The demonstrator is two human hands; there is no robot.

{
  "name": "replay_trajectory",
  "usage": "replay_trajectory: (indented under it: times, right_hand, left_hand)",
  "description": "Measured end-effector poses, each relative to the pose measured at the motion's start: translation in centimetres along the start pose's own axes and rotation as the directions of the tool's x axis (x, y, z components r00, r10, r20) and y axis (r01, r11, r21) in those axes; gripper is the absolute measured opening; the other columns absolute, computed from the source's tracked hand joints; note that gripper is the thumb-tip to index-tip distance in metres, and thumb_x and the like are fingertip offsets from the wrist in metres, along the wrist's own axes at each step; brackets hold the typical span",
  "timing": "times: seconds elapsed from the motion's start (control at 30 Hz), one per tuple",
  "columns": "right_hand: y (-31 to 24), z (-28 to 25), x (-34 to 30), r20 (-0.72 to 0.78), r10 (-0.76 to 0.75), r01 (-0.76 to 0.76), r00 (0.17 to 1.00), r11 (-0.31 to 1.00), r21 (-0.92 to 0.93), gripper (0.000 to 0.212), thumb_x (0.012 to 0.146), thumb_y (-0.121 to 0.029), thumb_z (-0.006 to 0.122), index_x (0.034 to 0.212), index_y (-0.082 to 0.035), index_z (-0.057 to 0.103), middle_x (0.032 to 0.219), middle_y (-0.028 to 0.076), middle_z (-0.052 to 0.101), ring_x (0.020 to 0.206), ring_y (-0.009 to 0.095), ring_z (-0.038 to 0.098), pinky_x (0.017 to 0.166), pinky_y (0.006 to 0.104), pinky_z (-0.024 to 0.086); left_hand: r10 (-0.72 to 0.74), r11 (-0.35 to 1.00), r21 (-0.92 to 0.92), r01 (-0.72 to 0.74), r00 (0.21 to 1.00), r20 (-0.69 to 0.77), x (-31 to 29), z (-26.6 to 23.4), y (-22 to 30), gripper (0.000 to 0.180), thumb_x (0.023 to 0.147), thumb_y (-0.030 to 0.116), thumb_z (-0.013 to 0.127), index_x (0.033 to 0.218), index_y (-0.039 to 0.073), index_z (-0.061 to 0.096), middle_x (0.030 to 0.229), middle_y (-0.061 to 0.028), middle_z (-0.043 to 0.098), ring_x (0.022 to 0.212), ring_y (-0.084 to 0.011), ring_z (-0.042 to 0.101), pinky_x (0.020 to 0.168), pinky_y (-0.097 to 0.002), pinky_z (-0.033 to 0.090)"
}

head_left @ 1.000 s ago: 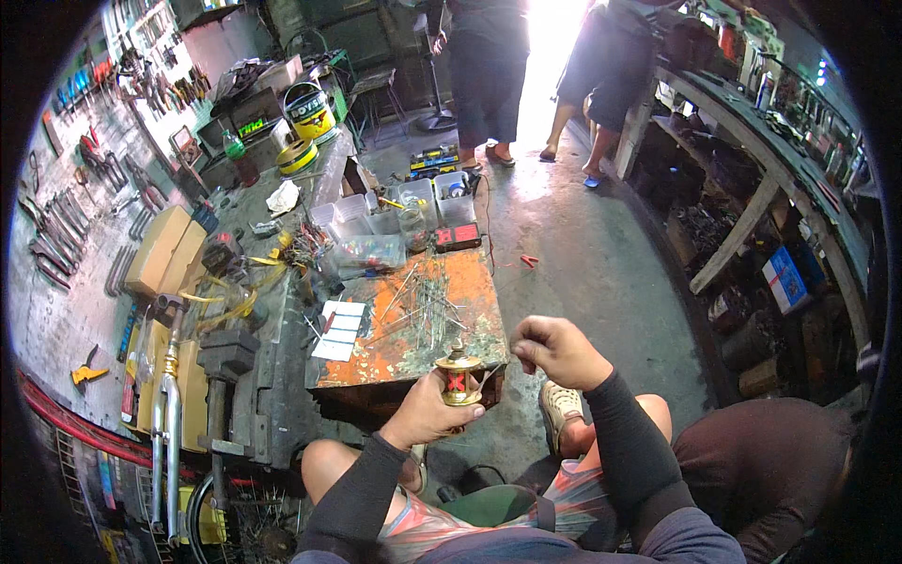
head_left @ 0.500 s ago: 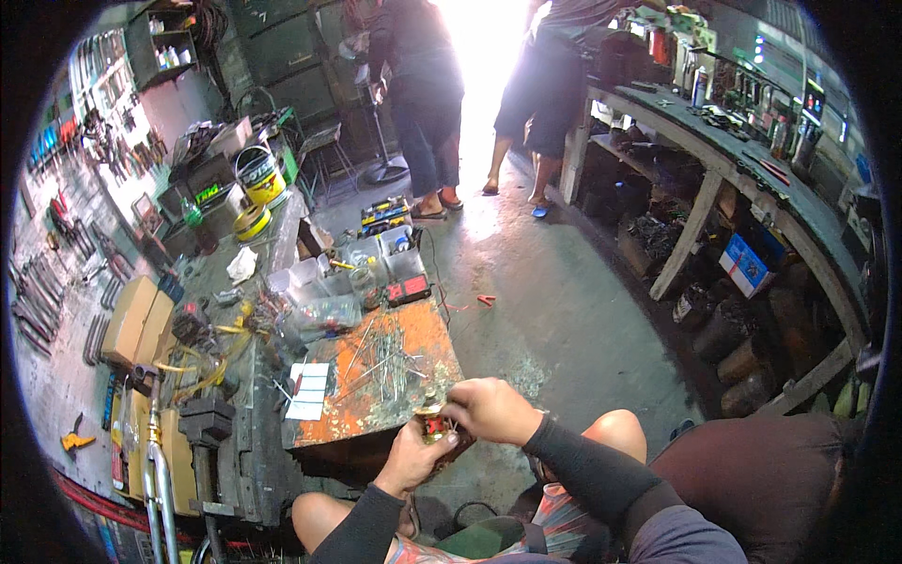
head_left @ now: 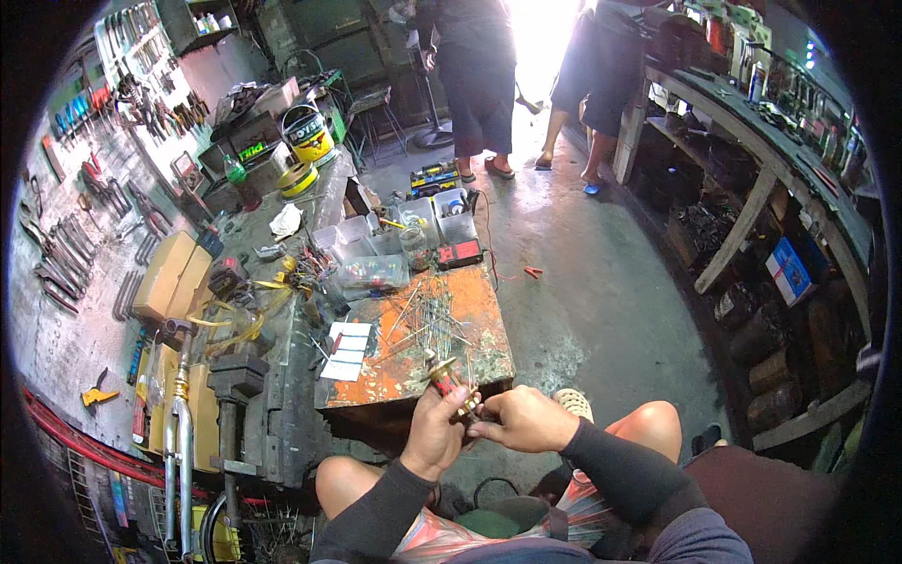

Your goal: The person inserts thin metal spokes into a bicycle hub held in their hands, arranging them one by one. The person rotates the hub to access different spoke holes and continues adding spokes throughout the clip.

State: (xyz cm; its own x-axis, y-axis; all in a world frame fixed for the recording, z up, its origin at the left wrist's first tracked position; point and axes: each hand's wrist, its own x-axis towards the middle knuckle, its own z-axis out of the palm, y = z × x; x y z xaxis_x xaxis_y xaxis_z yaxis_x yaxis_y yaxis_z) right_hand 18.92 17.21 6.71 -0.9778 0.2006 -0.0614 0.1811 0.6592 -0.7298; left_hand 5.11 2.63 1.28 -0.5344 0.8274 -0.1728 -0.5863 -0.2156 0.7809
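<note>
My left hand (head_left: 434, 434) grips a small brass and red cylindrical part (head_left: 449, 382) that sticks up and to the left from its fingers. My right hand (head_left: 520, 418) pinches the lower end of the same part, fingertips against the left hand. Both hands hover just in front of the near edge of a rusty orange metal table (head_left: 395, 374). On that table lie a heap of thin metal rods (head_left: 427, 320) and several white paper slips (head_left: 345, 350). My knees show below the hands.
A cluttered workbench (head_left: 282, 282) on the left carries a vise (head_left: 235, 376), clear plastic boxes (head_left: 376, 273), paint cans (head_left: 305, 136) and cardboard boxes (head_left: 174, 273). Tools hang on the left wall. Two people (head_left: 479, 85) stand at the bright doorway. Wooden shelves (head_left: 752, 169) line the right.
The hands have come together on the part, close to the table's near edge. The head view has shifted, so the table sits more centrally.
</note>
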Motion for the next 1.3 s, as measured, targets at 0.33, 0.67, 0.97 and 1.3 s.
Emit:
replay_trajectory:
  times: [0.33,0.67,0.97,1.3]
  right_hand:
    - [3.8,0.0,-0.5,0.153,-0.022,0.071,0.988,0.945,-0.320,0.030,0.099,-0.038,0.076,0.103,-0.009,0.083,0.084,0.023,0.077,0.084,0.045,0.076,0.079,0.0537,0.061]
    - [5.8,2.2,10.6,-0.383,-0.086,0.095,0.920,0.996,0.004,0.044,0.109,-0.041,0.066,0.105,0.002,0.077,0.093,0.026,0.077,0.083,0.044,0.075,0.080,0.0526,0.059]
    - [5.1,-0.1,5.3,-0.087,0.207,0.044,0.974,0.204,0.978,0.025,0.109,-0.023,0.074,0.123,-0.002,0.073,0.102,0.007,0.074,0.075,0.013,0.070,0.067,0.0269,0.057]
    - [4.9,-1.6,3.7,-0.023,0.247,-0.026,0.969,0.192,0.981,0.017,0.110,-0.017,0.066,0.121,-0.003,0.065,0.095,0.009,0.074,0.076,0.017,0.074,0.066,0.0330,0.062]
  left_hand:
    - [0.507,0.860,0.056,-0.507,0.837,-0.204,1.1,-2.6,4.9,0.056,0.100,0.036,0.084,0.140,0.008,0.057,0.119,-0.0049,0.067,0.099,-0.0208,0.070,0.090,-0.0372,0.062]
    - [0.206,0.920,-0.336,-0.204,0.978,-0.028,1.1,-5.1,4.9,0.052,0.097,0.039,0.078,0.136,0.007,0.066,0.125,-0.0170,0.070,0.105,-0.0312,0.071,0.090,-0.0409,0.064]
    - [0.145,0.985,0.065,-0.157,0.977,0.157,1.2,-3.6,2.6,0.047,0.112,0.041,0.065,0.138,0.003,0.061,0.123,-0.0143,0.071,0.101,-0.0245,0.076,0.079,-0.0390,0.068]
    - [0.214,0.977,-0.080,-0.200,0.933,0.289,1.2,-2.4,0.5,0.048,0.106,0.040,0.076,0.130,0.003,0.060,0.119,-0.0138,0.063,0.106,-0.0283,0.071,0.084,-0.0418,0.067]
